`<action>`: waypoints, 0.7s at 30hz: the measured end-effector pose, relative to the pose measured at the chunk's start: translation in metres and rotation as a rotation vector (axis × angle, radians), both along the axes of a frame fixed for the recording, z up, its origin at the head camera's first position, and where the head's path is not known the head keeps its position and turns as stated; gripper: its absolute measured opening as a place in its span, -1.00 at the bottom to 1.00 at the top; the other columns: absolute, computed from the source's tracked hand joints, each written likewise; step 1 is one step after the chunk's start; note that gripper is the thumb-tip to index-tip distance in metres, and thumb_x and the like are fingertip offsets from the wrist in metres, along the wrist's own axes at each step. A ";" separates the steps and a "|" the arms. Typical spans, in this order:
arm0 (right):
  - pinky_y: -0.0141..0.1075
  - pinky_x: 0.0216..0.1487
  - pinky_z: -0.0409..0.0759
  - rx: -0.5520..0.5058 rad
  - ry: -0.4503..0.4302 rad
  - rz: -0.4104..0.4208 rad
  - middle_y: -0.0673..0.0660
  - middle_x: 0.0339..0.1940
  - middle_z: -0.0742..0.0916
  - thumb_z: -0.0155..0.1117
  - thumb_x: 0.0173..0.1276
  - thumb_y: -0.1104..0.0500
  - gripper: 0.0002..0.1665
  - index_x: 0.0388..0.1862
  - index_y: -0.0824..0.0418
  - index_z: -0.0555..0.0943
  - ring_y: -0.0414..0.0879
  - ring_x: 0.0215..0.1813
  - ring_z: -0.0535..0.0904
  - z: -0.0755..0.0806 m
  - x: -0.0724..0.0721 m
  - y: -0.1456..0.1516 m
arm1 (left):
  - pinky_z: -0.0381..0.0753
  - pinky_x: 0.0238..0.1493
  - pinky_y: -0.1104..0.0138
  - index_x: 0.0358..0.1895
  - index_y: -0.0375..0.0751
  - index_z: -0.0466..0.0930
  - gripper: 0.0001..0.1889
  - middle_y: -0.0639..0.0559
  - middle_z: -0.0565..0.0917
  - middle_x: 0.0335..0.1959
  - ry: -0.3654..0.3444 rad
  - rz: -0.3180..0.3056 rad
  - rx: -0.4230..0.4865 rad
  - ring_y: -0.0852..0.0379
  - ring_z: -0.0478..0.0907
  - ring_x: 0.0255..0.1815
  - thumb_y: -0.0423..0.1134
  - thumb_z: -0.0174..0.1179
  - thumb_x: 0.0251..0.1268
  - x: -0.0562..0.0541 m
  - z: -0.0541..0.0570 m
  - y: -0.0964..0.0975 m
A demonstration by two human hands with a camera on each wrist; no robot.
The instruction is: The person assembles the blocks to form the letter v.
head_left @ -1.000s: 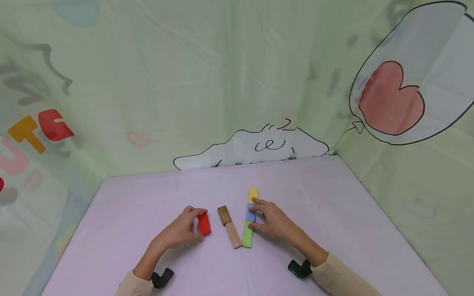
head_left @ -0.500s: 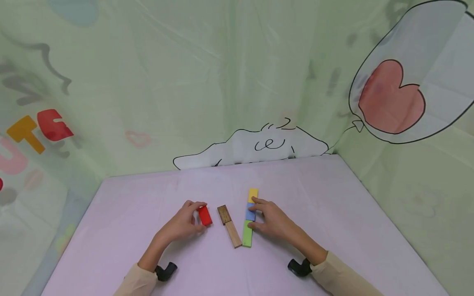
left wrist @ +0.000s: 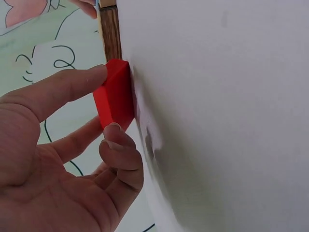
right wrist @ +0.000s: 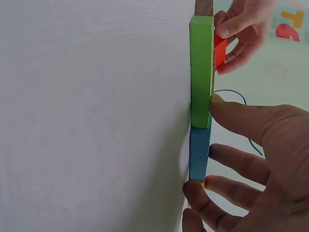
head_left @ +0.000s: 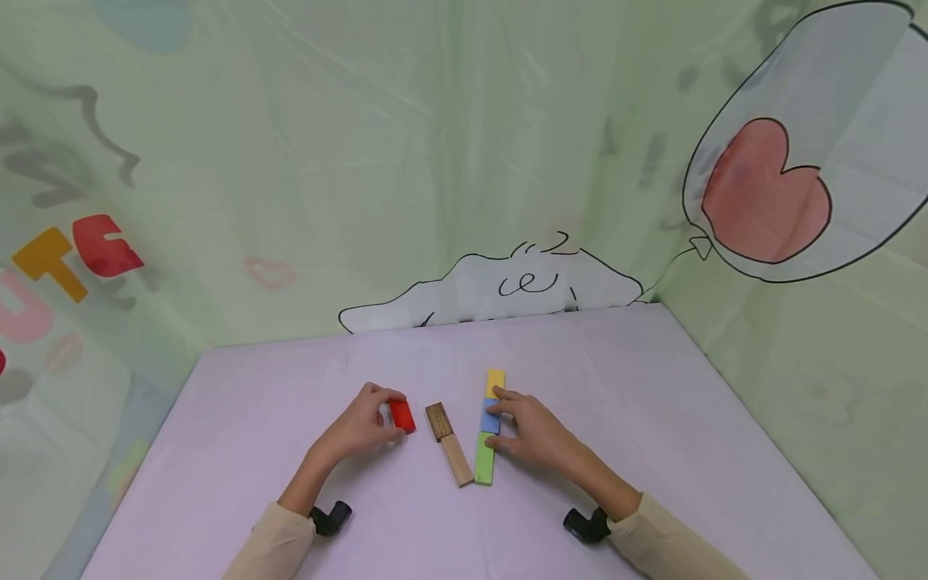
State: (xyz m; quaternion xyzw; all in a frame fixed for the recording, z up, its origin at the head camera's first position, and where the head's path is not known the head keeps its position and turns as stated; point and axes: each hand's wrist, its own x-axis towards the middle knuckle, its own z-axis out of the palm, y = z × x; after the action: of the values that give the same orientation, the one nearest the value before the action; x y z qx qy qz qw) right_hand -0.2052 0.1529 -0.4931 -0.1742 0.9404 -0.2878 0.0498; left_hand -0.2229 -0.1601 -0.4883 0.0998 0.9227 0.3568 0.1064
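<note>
My left hand (head_left: 365, 423) pinches a red block (head_left: 403, 416) between thumb and fingertips, as the left wrist view shows the red block (left wrist: 116, 94) gripped at its two ends. My right hand (head_left: 535, 431) lies along a straight row of blocks with fingers spread. In the right wrist view its thumb touches the green block (right wrist: 201, 72) and a finger meets the blue block (right wrist: 198, 153). At the far end of the row is a yellow block (head_left: 496, 379). Left of that row, a dark brown wooden block (head_left: 438, 420) and a light wooden block (head_left: 457, 461) lie end to end, slanted.
The table (head_left: 304, 379) has a pale lilac cover. Behind it hangs a printed curtain (head_left: 348, 161) with letters and a balloon. A black camera (head_left: 330, 518) sits on the left wrist and another black camera (head_left: 586, 526) on the right.
My left hand has moved forward, away from me, with the red block, which has shifted the same way and slightly right. My right hand and the other blocks stay in place.
</note>
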 end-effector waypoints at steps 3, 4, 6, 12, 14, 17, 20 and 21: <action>0.15 0.56 0.41 0.001 0.001 0.002 0.31 0.58 0.52 0.63 0.27 0.08 -0.38 0.25 0.31 0.71 0.31 0.60 0.43 -0.001 -0.001 0.000 | 0.54 -0.22 0.28 0.38 -0.19 0.57 -0.36 -0.17 0.52 0.14 -0.004 0.009 -0.009 0.07 0.48 -0.17 -0.31 0.52 0.19 -0.002 0.000 -0.001; 0.15 0.56 0.41 0.002 0.001 0.002 0.31 0.58 0.52 0.63 0.27 0.07 -0.38 0.24 0.31 0.71 0.31 0.60 0.43 -0.001 -0.001 0.000 | 0.55 -0.22 0.28 0.40 -0.20 0.56 -0.34 -0.18 0.53 0.14 -0.008 0.011 -0.016 0.07 0.49 -0.16 -0.31 0.52 0.18 -0.002 -0.001 -0.001; 0.15 0.56 0.41 0.004 0.001 0.000 0.30 0.58 0.52 0.63 0.27 0.07 -0.38 0.24 0.30 0.71 0.31 0.60 0.43 -0.001 -0.001 0.000 | 0.56 -0.20 0.28 0.40 -0.22 0.55 -0.33 -0.18 0.53 0.14 -0.013 0.011 -0.032 0.07 0.50 -0.12 -0.32 0.52 0.16 -0.002 -0.002 -0.001; 0.16 0.55 0.42 -0.005 0.001 -0.009 0.30 0.57 0.53 0.63 0.26 0.07 -0.39 0.23 0.30 0.72 0.31 0.59 0.43 0.000 0.001 0.000 | 0.54 -0.19 0.27 0.37 -0.21 0.57 -0.34 -0.17 0.53 0.13 -0.016 0.001 -0.052 0.06 0.49 -0.10 -0.33 0.51 0.14 -0.004 -0.002 -0.002; 0.16 0.55 0.42 -0.003 -0.001 -0.012 0.29 0.58 0.53 0.63 0.26 0.07 -0.39 0.23 0.29 0.72 0.31 0.59 0.44 0.001 0.001 0.000 | 0.53 -0.21 0.27 0.37 -0.20 0.56 -0.34 -0.17 0.53 0.13 -0.009 -0.006 -0.047 0.07 0.49 -0.15 -0.32 0.51 0.14 -0.006 -0.002 -0.002; 0.16 0.56 0.42 0.003 -0.006 -0.018 0.28 0.58 0.53 0.63 0.26 0.07 -0.39 0.24 0.28 0.72 0.31 0.59 0.43 0.001 0.002 -0.001 | 0.51 -0.24 0.30 0.38 -0.19 0.55 -0.34 -0.17 0.54 0.12 0.006 -0.014 -0.036 0.09 0.48 -0.20 -0.31 0.51 0.15 -0.009 -0.001 -0.001; 0.15 0.56 0.42 0.010 -0.009 -0.026 0.26 0.59 0.52 0.62 0.27 0.06 -0.39 0.24 0.27 0.72 0.30 0.59 0.43 0.001 0.003 -0.001 | 0.50 -0.25 0.31 0.38 -0.20 0.55 -0.33 -0.16 0.54 0.11 0.011 -0.022 -0.012 0.10 0.47 -0.21 -0.31 0.52 0.16 -0.012 0.000 0.000; 0.15 0.56 0.42 0.010 -0.009 -0.028 0.26 0.59 0.52 0.63 0.27 0.06 -0.39 0.24 0.26 0.72 0.30 0.59 0.43 0.001 0.003 -0.001 | 0.50 -0.25 0.31 0.39 -0.20 0.55 -0.33 -0.16 0.54 0.11 0.010 -0.022 -0.006 0.10 0.47 -0.21 -0.31 0.52 0.16 -0.013 0.000 0.000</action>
State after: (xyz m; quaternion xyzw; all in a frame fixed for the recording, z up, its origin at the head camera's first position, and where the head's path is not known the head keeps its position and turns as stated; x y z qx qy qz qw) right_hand -0.2025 0.1517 -0.4920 -0.1596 0.9439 -0.2847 0.0509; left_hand -0.2354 -0.1599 -0.4888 0.1113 0.9231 0.3525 0.1060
